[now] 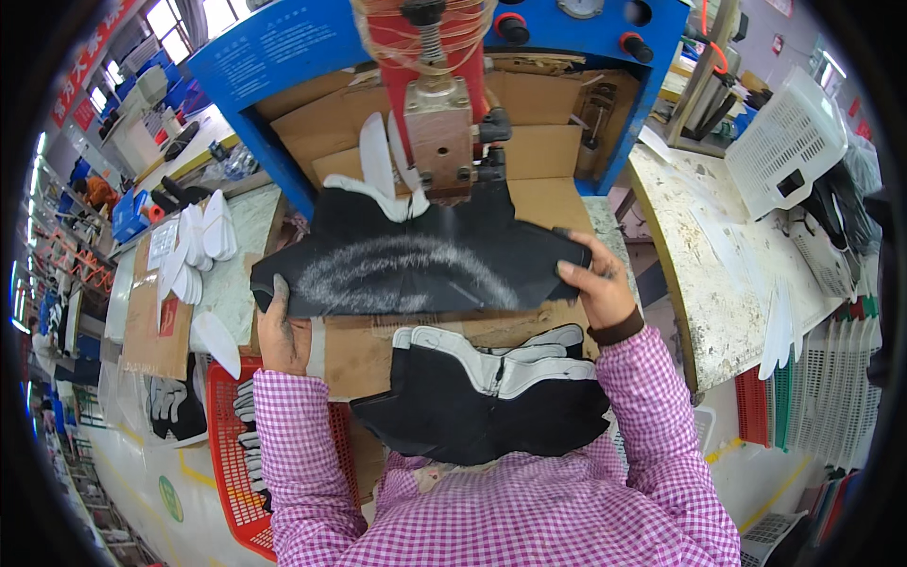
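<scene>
Factory counter (557, 203), cardboard-lined, under the press head (440, 132). We pinch the black piece (416, 265) flat below that head: left hand (282, 331) and right hand (595, 283) fingers closed on its edges. Keep it taut, fingers well clear of the head.

Blue panel label (283, 42): pale printed block on the machine's blue plate, far above the left hand (282, 333), slanted.
Red banner sign (90, 61): long red strip with pale characters, high up, far left of the left hand.
Gauge dial (580, 8): round, pale face, top of the blue machine, well above the right hand (597, 283).
Floor sticker (171, 498): round, green, on the floor, below and left of the left hand.
Red wall sign (777, 42): small, far upper right of the right hand.
</scene>
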`<act>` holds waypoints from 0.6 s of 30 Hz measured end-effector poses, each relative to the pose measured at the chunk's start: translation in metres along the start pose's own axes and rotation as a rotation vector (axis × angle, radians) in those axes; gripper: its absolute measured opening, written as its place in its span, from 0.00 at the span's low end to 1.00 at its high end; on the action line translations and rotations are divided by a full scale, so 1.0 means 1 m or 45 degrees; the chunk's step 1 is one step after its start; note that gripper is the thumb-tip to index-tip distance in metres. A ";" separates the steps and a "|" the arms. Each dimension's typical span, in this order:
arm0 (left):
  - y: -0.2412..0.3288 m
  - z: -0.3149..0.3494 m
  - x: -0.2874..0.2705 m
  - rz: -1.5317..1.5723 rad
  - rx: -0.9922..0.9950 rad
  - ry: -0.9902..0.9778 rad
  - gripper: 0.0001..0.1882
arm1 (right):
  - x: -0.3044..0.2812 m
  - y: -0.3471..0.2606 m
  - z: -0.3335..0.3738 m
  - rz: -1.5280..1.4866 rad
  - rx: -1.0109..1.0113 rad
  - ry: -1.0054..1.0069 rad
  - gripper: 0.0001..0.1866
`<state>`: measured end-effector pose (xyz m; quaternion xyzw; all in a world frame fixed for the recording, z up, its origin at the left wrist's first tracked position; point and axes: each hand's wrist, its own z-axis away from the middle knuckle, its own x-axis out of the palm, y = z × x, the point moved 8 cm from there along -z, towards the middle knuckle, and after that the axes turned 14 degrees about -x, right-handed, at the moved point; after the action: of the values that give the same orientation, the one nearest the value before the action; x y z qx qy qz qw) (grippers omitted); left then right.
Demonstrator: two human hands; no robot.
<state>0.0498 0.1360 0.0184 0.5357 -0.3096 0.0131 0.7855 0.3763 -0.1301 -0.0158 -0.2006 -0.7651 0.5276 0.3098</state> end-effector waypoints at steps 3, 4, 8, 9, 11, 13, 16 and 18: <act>-0.014 0.006 0.018 -0.252 0.028 0.186 0.20 | -0.023 -0.014 -0.014 -0.036 0.007 0.122 0.22; -0.027 0.011 0.031 -0.449 0.024 0.206 0.24 | -0.038 -0.025 -0.012 -0.136 -0.078 0.231 0.21; -0.066 0.018 0.051 -0.147 -0.007 -0.045 0.25 | -0.078 -0.040 0.023 -0.051 0.024 0.389 0.21; -0.062 0.019 0.045 -0.115 0.025 -0.102 0.25 | -0.072 -0.034 0.029 -0.048 0.070 0.358 0.21; -0.049 0.011 0.010 -0.008 -0.108 -0.005 0.26 | -0.041 -0.024 0.028 -0.058 0.039 0.150 0.22; -0.026 0.010 -0.015 0.086 -0.059 -0.026 0.26 | -0.009 -0.008 0.014 -0.111 0.036 0.069 0.22; 0.012 0.016 -0.034 0.119 0.059 -0.051 0.21 | 0.031 0.007 -0.012 -0.218 0.060 -0.041 0.22; 0.024 0.018 -0.023 0.115 0.124 -0.087 0.21 | 0.036 0.006 -0.025 -0.255 0.044 -0.085 0.22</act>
<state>0.0143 0.1382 0.0307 0.5589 -0.3593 0.0454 0.7460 0.3672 -0.0884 -0.0052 -0.1002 -0.7821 0.5135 0.3386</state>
